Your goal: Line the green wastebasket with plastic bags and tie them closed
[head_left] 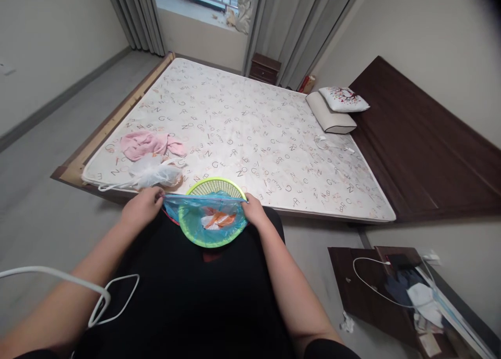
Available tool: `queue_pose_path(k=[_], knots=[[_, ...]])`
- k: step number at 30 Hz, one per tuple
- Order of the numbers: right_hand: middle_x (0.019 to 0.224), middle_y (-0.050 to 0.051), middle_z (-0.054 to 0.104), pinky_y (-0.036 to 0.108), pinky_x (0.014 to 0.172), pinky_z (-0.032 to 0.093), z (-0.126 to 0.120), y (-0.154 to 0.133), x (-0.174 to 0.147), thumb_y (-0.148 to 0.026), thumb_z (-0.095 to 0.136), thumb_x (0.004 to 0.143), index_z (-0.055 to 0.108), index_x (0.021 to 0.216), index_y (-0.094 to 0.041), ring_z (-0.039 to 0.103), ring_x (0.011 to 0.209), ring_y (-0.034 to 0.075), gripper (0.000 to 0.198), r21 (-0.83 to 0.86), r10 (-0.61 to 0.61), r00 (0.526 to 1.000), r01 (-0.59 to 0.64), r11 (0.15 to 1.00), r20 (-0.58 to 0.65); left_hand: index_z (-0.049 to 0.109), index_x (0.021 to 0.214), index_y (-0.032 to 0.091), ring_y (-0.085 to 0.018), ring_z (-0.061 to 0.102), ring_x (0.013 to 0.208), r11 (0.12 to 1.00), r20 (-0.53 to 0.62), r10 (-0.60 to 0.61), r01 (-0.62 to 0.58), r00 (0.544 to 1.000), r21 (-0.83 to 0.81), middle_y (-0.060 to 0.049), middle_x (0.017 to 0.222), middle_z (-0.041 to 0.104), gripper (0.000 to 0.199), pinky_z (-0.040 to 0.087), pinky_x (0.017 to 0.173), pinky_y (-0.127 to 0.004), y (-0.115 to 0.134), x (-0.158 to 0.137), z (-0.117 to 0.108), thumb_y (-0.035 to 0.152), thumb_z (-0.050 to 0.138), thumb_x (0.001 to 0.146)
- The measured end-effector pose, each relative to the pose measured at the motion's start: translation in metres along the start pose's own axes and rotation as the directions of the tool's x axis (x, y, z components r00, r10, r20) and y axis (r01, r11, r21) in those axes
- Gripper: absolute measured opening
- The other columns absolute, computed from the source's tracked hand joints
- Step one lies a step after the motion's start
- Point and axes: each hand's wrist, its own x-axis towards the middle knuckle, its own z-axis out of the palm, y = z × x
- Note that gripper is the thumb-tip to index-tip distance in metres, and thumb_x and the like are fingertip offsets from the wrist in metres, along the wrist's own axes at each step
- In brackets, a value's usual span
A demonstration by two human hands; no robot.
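Between my hands is a blue translucent trash bag [188, 213] in a lime green basket [213, 243]. My left hand [143, 206] pinches the bag's edge on the left, pulled out past the basket's rim. At the right end of the stretched edge, my right hand [253, 208] grips the bag close to the rim. The bag's top edge is drawn taut in a straight line across the basket. Orange and white crumpled scraps [218, 219] show through the blue film. The basket rests at my lap, against dark clothing.
Ahead lies a bare, letter-patterned mattress [235, 134] on a wooden bed frame. A pink cloth [146, 144] and a white plastic bag [156, 171] lie near its front left. Pillows [332, 114] are by the headboard. A cluttered nightstand [352, 275] stands right. A white cable [58, 276] crosses my left arm.
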Motion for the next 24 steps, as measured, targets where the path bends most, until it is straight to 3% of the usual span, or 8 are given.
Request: queue_pose_path(k=[3,6,10,13,16,19,22,24], knots=[[0.095,0.004,0.071,0.033,0.085,0.048,-0.003,0.004,0.003,-0.022,0.051,0.081,0.067,0.092,-0.022,0.063,0.092,0.024,0.019,0.052,0.074,0.995,-0.071,0.996,-0.07,0.064,0.099,0.021,-0.028,0.067,0.088,0.992,0.013,-0.115,0.116,0.993,-0.054,-0.011,0.095,0.073,0.023,0.048,0.072,-0.033,-0.002,-0.01,0.014,0.031,0.054,0.081],[0.089,0.004,0.07,0.03,0.076,0.049,-0.008,0.011,0.01,-0.028,0.051,0.079,0.066,0.089,-0.021,0.062,0.085,0.022,0.019,0.229,0.184,0.967,-0.142,0.963,-0.177,0.065,0.1,0.021,-0.028,0.068,0.086,0.963,0.011,-0.223,0.222,0.975,-0.153,-0.009,0.092,0.074,0.025,0.049,0.074,-0.032,-0.005,-0.013,0.022,0.032,0.056,0.079],[0.065,-0.004,0.057,0.022,0.051,0.04,-0.014,0.008,0.029,-0.028,0.057,0.076,0.058,0.095,-0.021,0.047,0.053,0.012,0.02,0.634,0.37,0.915,-0.194,0.749,-0.158,0.066,0.1,0.021,-0.025,0.07,0.085,0.847,0.015,-0.27,0.245,0.963,-0.472,-0.005,0.089,0.074,0.026,0.052,0.079,-0.032,0.006,0.005,0.026,0.036,0.059,0.081],[0.06,-0.009,0.05,0.018,0.044,0.032,-0.024,-0.007,0.051,-0.026,0.064,0.074,0.051,0.103,-0.023,0.037,0.045,0.008,0.033,0.727,0.394,0.911,-0.19,0.66,-0.12,0.062,0.099,0.018,-0.02,0.07,0.078,0.519,0.097,-0.323,0.262,0.941,-0.814,-0.003,0.078,0.07,0.026,0.054,0.079,-0.031,0.034,0.036,0.022,0.033,0.064,0.078],[0.066,-0.006,0.053,0.017,0.046,0.038,-0.043,-0.028,0.074,-0.017,0.064,0.073,0.049,0.106,-0.024,0.045,0.048,0.008,0.037,0.775,0.384,0.913,-0.143,0.615,-0.137,0.058,0.09,0.017,-0.017,0.07,0.072,0.167,0.222,-0.332,0.289,0.917,-0.943,0.001,0.065,0.061,0.019,0.055,0.074,-0.028,0.065,0.071,0.008,0.023,0.066,0.075],[0.082,-0.001,0.059,0.019,0.049,0.045,-0.073,-0.046,0.095,-0.01,0.06,0.071,0.052,0.106,-0.023,0.053,0.055,0.009,0.038,0.716,0.351,0.89,-0.041,0.697,-0.29,0.057,0.089,0.016,-0.013,0.065,0.061,0.063,0.164,-0.337,0.196,0.927,-0.979,0.003,0.062,0.058,0.016,0.055,0.069,-0.027,0.086,0.1,-0.011,0.017,0.066,0.075],[0.1,0.002,0.062,0.02,0.051,0.047,-0.107,-0.06,0.11,-0.005,0.057,0.067,0.057,0.104,-0.022,0.054,0.059,0.007,0.04,0.495,0.195,0.891,0.039,0.868,-0.411,0.06,0.092,0.014,-0.009,0.056,0.049,0.153,0.164,-0.263,0.209,0.951,-0.966,-0.002,0.072,0.066,0.017,0.056,0.064,-0.029,0.097,0.121,-0.032,0.016,0.067,0.077],[0.103,0.003,0.063,0.021,0.052,0.048,-0.125,-0.07,0.116,-0.005,0.056,0.068,0.059,0.103,-0.022,0.053,0.059,0.007,0.039,0.442,0.118,0.917,0.068,0.895,-0.38,0.06,0.093,0.015,-0.009,0.056,0.049,0.168,0.12,-0.279,0.171,0.953,-0.971,-0.004,0.077,0.069,0.016,0.056,0.064,-0.029,0.102,0.132,-0.047,0.016,0.067,0.079]])
